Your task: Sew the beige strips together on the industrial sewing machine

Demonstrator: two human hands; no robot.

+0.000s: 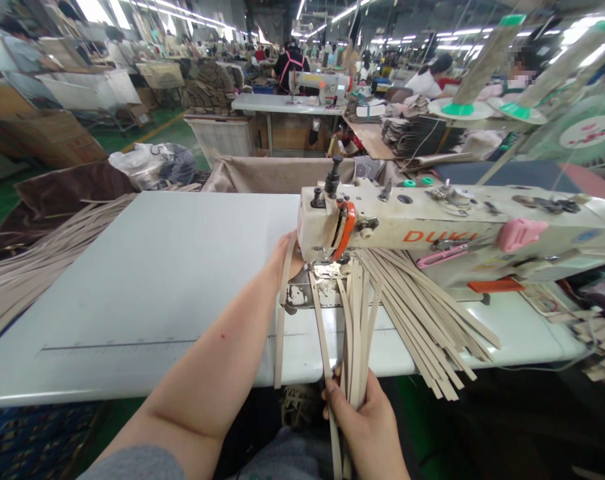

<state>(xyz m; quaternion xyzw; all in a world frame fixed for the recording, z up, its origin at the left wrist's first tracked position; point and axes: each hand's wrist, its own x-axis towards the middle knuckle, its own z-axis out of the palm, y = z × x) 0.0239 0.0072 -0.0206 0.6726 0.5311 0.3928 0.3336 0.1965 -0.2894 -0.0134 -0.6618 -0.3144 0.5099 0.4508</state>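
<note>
Several beige strips hang from the sewing machine over the front edge of the counter, and my right hand is folded around their lower part. A single strip runs a little to the left of this bundle, under my thumb, and its upper end reaches the bright metal plate below the machine head. My left hand is beside the head and partly behind it; I cannot tell whether its fingers are pinching something. One more strip passes in front of it and hangs down. If my right hand pulls unevenly, I think the single strip may turn crooked or twist with its neighbours. My left fingers are also near the needle area, so inattention could hurt them. To the right, a loose fan of strips sticks out past the edge and could slide off if my arm brushes it. Farther left lies a long heap of strips.
</note>
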